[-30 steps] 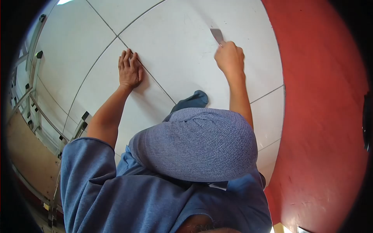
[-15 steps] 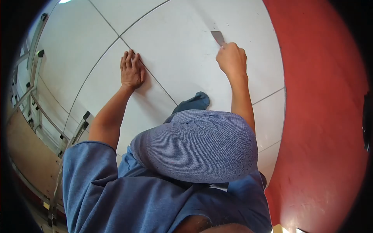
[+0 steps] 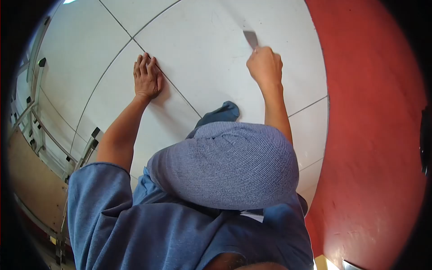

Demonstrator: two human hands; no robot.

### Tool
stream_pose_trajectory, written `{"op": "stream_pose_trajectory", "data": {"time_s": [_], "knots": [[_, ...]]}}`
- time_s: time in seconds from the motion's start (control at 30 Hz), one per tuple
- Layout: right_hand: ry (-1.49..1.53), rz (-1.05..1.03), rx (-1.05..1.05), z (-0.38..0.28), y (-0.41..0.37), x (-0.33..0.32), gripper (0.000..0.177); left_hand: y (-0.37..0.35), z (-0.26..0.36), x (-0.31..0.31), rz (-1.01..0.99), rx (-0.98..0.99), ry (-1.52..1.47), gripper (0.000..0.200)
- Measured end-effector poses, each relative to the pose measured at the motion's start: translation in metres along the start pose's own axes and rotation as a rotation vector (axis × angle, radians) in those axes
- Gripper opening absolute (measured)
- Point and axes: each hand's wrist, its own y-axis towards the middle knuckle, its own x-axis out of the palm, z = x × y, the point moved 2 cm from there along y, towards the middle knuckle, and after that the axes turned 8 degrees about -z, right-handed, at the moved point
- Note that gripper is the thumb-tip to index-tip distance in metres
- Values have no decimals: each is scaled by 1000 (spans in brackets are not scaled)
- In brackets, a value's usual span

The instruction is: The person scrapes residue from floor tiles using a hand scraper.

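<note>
My right hand (image 3: 265, 65) is closed around the handle of a scraper (image 3: 250, 38), whose flat metal blade points away from me, low over the white tiled floor (image 3: 198, 40). The fingers hide most of the handle. Small dark specks (image 3: 245, 25) lie on the tile just past the blade. To the left, my left hand (image 3: 147, 77) rests flat on the floor beside a grout line, fingers stretched out and nothing in them. Between my arms is my bent knee (image 3: 225, 164) in blue ribbed cloth, with a dark teal sock (image 3: 227, 111) showing beyond it.
A red wall (image 3: 373, 135) curves along the right side, meeting the tiles. On the left stand metal-framed pieces of furniture with black-capped legs (image 3: 95, 132) and a wooden panel (image 3: 36, 175). A black object (image 3: 424, 139) sits at the far right edge.
The view has shifted a little, so floor and hands sit slightly higher and further left. The scraper blade's angle differs slightly; my right hand keeps hold of it.
</note>
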Motion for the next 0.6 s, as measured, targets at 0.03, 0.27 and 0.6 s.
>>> {"op": "stream_pose_trajectory", "data": {"time_s": [0.03,0.27,0.6], "knots": [[15,-10,21,-4,2,3,25,-4,1,-1,-14,-7,3,61],[26,9,-40,-9,-1,12,24,-1,-1,-3,-17,-19,-4,60],[-154,-181,-176,36,-94,43,25,0,1,-1,59,12,4,58]]}}
